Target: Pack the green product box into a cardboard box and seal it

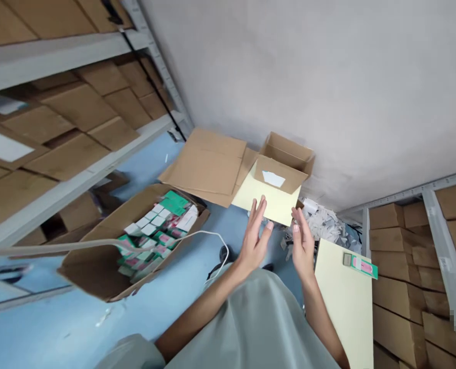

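Near the middle of the view, the person's left hand (255, 233) and right hand (302, 241) are raised side by side, a narrow gap between them. Both are spread flat with the fingers straight, palms turned toward each other, and neither grips anything.

Just beyond the fingertips lies a pale yellow sheet (268, 200) on the blue floor (51, 333). The left hand's fingertips cross its near edge in the view, but whether they touch it cannot be told. The right hand is just to the right of the sheet's near corner. On the far side of the sheet stands a small open carton (285, 154) against the grey wall (308, 77), one flap with a white label (273, 178) folded down over the sheet.

To the left of the carton, flattened cardboard (208, 164) lies on the floor. Further left and nearer, a large open box (97, 266) is filled with green and pink packets (154, 236). A white cable (212, 241) runs from it toward the left forearm. Right of the hands lies a heap of paper scraps (328, 223). Near that, a pale yellow board (347, 307) carries one green and pink packet (364, 266).

Metal shelving (59, 56) stacked with brown cartons fills the left side. More cartons on a rack (397, 256) stand at the right.
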`<state>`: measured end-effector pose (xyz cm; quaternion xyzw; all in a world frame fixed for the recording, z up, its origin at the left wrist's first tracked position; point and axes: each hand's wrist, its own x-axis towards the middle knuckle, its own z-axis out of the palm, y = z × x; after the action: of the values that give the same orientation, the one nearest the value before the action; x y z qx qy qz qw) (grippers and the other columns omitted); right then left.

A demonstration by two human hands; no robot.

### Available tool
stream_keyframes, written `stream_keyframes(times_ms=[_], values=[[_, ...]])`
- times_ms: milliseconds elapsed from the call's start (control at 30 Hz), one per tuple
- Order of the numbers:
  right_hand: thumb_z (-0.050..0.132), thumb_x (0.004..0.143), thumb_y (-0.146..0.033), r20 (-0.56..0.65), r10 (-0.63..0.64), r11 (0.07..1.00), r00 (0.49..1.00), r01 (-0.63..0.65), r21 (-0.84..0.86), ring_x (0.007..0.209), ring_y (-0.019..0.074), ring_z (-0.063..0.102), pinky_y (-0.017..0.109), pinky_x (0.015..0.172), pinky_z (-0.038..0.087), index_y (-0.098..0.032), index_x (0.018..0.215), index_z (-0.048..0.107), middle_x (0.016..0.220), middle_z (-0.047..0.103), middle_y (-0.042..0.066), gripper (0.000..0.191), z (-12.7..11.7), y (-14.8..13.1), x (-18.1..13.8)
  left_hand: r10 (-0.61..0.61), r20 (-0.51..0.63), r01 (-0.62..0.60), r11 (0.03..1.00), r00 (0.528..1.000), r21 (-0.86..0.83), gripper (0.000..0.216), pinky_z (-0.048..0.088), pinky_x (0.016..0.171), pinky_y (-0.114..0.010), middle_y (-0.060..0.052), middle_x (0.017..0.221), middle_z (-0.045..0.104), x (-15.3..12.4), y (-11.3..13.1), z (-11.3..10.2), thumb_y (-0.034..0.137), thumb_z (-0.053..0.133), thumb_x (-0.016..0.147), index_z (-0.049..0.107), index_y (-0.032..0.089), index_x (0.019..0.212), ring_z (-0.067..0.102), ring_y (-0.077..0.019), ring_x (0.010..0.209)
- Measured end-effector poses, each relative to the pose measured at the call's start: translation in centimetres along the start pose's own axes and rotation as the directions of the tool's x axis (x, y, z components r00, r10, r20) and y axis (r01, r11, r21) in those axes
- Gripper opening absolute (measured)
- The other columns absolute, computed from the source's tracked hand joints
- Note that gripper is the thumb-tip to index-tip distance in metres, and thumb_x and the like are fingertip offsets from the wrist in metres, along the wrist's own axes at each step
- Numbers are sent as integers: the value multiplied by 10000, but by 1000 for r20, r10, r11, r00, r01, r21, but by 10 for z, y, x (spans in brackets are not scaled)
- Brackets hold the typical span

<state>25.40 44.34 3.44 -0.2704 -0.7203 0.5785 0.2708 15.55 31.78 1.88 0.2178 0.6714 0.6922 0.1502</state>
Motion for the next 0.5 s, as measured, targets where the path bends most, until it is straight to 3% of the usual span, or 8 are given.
stream_keyframes(times_ms=[167, 267, 333, 400, 433, 500], values=[[566, 1127, -637, 209, -32, 999, 977, 36, -17, 1566, 301, 602, 564, 1305, 493, -315, 1662, 597, 1679, 635, 127, 625, 106, -7, 30, -63, -242, 61, 998, 968, -17, 670, 126, 1463, -518, -40, 1856, 384, 13, -18, -101, 561, 581, 1119, 503, 323, 1740, 196, -302, 1779], [548, 1132, -629, 274, -41, 996, 961, 61, -62, 1561, 309, 605, 565, 1293, 504, -309, 1663, 596, 1667, 644, 132, 621, 159, -20, 37, -120, -386, 99, 992, 915, -74, 696, 144, 1461, -519, -71, 1823, 453, 12, -21, -156, 615, 629, 1082, 573, 287, 1694, 257, -331, 1763], [524, 1145, -599, 296, -75, 989, 952, 109, -98, 1569, 324, 596, 582, 1278, 515, -315, 1682, 572, 1677, 632, 130, 609, 185, -41, 35, -91, -493, 50, 994, 865, -97, 690, 180, 1456, -514, -68, 1789, 509, 10, -7, -190, 644, 625, 1081, 603, 286, 1670, 321, -345, 1739], [456, 1166, -570, 315, -163, 968, 935, 213, -133, 1613, 353, 547, 634, 1265, 518, -341, 1734, 496, 1718, 585, 112, 613, 200, -74, 31, 5, -626, -63, 995, 780, -71, 632, 226, 1447, -518, -5, 1750, 565, 7, 21, -219, 644, 582, 1104, 615, 340, 1656, 374, -347, 1715], [410, 1173, -564, 322, -228, 949, 919, 284, -139, 1646, 370, 503, 672, 1258, 516, -367, 1762, 440, 1747, 549, 91, 621, 203, -94, 30, 79, -701, -145, 989, 709, -36, 620, 234, 1445, -518, 61, 1746, 562, 5, 37, -230, 683, 564, 1095, 625, 394, 1640, 342, -348, 1728], [319, 1171, -586, 309, -370, 898, 876, 422, -122, 1723, 385, 361, 754, 1261, 491, -466, 1782, 342, 1795, 472, -4, 624, 199, -133, 29, 69, -805, -132, 991, 589, -11, 701, 236, 1444, -488, 204, 1777, 473, -3, 68, -246, 825, 489, 1047, 528, 524, 1680, 199, -328, 1770]])
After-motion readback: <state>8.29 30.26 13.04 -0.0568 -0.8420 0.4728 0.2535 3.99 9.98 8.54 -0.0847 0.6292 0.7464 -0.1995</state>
